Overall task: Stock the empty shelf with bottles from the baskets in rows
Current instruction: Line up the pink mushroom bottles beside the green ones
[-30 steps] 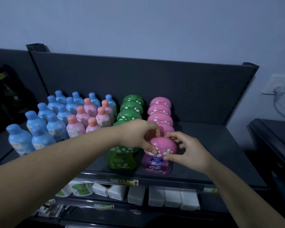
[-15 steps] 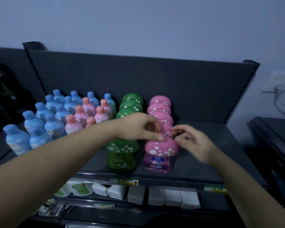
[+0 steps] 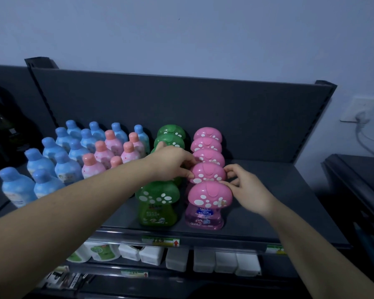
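The dark grey shelf [image 3: 268,212] is carrying everything in rows running from its front edge to its back panel. The blue bottles [image 3: 61,160] are filling its left end, with the smaller salmon-capped pink bottles [image 3: 108,152] just beside them on the right. Next come the green mushroom-cap bottles [image 3: 158,201] in single file near the middle, and the pink mushroom-cap bottles [image 3: 206,145] in the row touching to their right. I am working on the second pink bottle [image 3: 207,172], standing just behind the front pink bottle [image 3: 209,196] at the front edge. My left hand [image 3: 171,162] is pinching the left rim of its cap with curled fingers, and my right hand [image 3: 251,190] is curling its fingertips [image 3: 230,170] against the right rim, thumb touching the front cap.
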